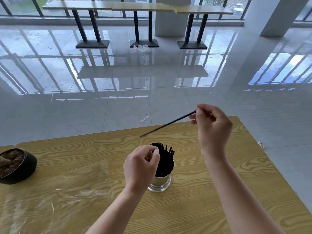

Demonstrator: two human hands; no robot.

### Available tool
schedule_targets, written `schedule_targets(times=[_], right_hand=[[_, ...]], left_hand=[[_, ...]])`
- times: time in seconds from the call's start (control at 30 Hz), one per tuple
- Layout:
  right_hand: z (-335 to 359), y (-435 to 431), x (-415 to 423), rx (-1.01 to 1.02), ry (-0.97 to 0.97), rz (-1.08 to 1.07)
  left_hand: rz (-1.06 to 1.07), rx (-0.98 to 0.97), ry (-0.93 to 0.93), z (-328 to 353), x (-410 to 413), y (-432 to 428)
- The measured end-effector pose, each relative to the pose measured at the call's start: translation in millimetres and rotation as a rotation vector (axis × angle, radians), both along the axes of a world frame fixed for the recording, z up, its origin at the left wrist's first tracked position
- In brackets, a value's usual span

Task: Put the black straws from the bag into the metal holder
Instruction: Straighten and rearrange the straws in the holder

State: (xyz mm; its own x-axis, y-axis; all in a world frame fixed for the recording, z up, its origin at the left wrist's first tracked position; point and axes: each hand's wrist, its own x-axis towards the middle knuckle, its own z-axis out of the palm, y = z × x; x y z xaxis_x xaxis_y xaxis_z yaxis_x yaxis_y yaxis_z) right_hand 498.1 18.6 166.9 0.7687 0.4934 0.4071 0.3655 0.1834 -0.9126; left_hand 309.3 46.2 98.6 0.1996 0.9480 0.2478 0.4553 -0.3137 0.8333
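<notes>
The right hand [213,127] is raised above the tabletop [219,174] near its far edge, pinching one end of a single black straw [167,124] between thumb and fingertips; the straw slants down and to the left, its free end in the air over the far edge, touching nothing. The left hand [141,166] hovers at the rim of the holder [161,180], its fingers curled in close together over the near side of the straw bundle [164,159] (whether they actually grip a straw cannot be told, since the fingertips hide the contact). The holder, a shiny metal cup, stands upright about midway across the tabletop, between the two forearms, and is already packed with black straws whose tips fan out above its rim. The bag [55,196], clear and flattened, lies on the left part of the tabletop toward the near edge, well apart from the holder; no straws can be made out inside it. A dark round bowl [16,166] with brownish contents sits at the left edge, just beyond the bag.
</notes>
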Motion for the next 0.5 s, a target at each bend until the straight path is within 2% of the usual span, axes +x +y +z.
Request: schedule_targets(times=[0.17, 0.3, 0.4, 0.5], right_hand=[[-28, -15, -26, -0.039, 0.345, 0.076], [-48, -32, -42, -0.040, 0.526, 0.122], [-56, -41, -47, -0.075, 0.534, 0.162], [-62, -50, -50, -0.164, 0.441, 0.232]], left_hand=[[-0.046, -0.174, -0.273, 16, 2, 1], [0.026, -0.407, -0.518, 21, -2, 7], [0.116, -0.547, -0.652, 26, -4, 11], [0.181, -0.648, -0.717, 31, -5, 15]])
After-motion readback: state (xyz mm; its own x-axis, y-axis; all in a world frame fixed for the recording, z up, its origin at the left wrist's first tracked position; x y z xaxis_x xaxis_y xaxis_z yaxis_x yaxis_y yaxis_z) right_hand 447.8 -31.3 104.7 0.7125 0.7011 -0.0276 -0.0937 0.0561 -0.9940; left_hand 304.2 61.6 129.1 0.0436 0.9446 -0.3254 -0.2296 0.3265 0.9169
